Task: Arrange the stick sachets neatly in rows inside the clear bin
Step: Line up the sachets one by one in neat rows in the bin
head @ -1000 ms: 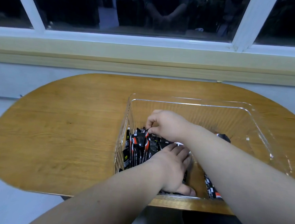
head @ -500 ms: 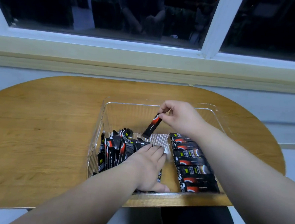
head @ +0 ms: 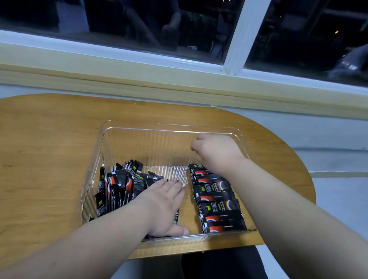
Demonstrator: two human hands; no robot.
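Note:
A clear bin (head: 135,128) stands on the wooden table. Along its right side lies a neat row of black-and-red stick sachets (head: 217,198). A loose heap of sachets (head: 119,185) fills its left side. My left hand (head: 161,206) lies flat inside the bin, fingers straight, resting against the right edge of the heap. My right hand (head: 215,154) hovers over the far end of the neat row with its fingers curled. No sachet shows in its fingers, and what lies under the palm is hidden.
The oval wooden table (head: 37,153) ends just in front of the bin. A ledge and a dark window (head: 144,24) run along the far side. The bin's middle strip (head: 169,171) shows bare ribbed floor.
My right hand, which held a sachet up over the bin's middle, has moved right and down to the far end of the neat row; the sachet is no longer visible in it. The left hand stayed put.

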